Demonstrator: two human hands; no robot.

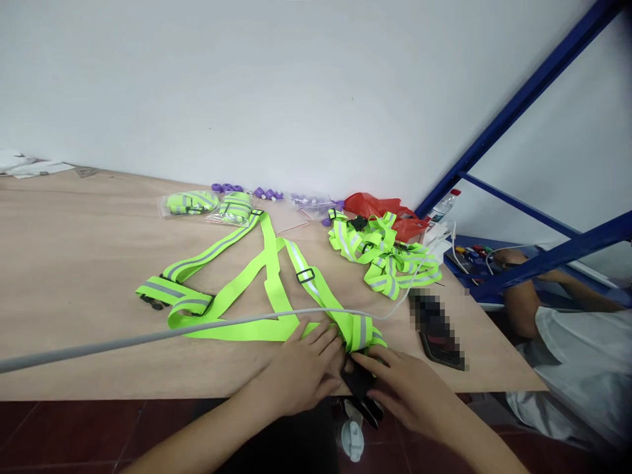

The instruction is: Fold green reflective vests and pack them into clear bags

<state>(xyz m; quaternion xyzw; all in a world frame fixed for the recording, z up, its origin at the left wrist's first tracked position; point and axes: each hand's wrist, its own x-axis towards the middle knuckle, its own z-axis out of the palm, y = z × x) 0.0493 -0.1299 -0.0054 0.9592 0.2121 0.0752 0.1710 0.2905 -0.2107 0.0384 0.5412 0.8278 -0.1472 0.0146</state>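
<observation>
A neon yellow-green reflective strap vest with grey stripes and black buckles lies spread on the table. At its near right end, the straps bunch up between my two hands by the table's front edge. My left hand has its fingers curled over the strap there. My right hand closes from the other side on the same bunch, with thumb and fingers at a flat black piece. Fingers partly hide how this piece joins the strap. A grey cable crosses over the vest.
More reflective straps lie heaped at the right, near a red plastic bag. Two bagged vests and several purple rolls line the back. A phone lies at right. Beyond the blue frame sits another person.
</observation>
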